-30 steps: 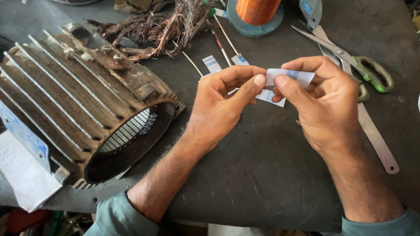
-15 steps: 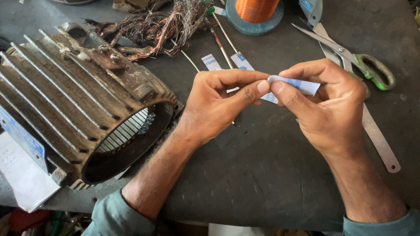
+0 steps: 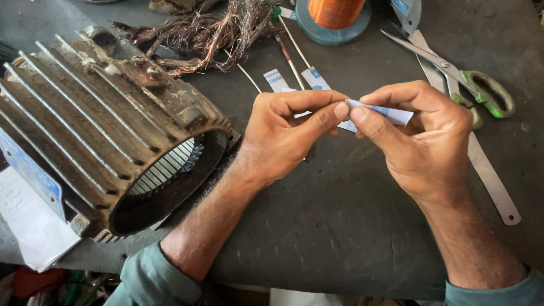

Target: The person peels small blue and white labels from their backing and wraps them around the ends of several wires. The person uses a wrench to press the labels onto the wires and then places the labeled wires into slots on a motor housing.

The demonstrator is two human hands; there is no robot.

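I take the ribbed motor housing [image 3: 107, 141] as my landmark: it fills the near-left of the dark table [image 3: 340, 226], its open bore facing right toward my forearm, and a white paper sheet [image 3: 28, 221] hangs off the table edge just left of it. Right of the housing and toward me, the table shows bare out to its near edge. Behind the housing lies a tangle of old copper wire [image 3: 209, 31], with an orange wire spool [image 3: 334, 11] farther right. Green-handled scissors [image 3: 453, 73] and a flat metal strip [image 3: 487, 175] lie well right of the housing. My left hand [image 3: 283, 136] and right hand [image 3: 419, 141] meet right of the housing, above the table; both pinch a small folded white-and-blue paper strip [image 3: 377, 113] between thumb and forefinger, tips nearly touching.
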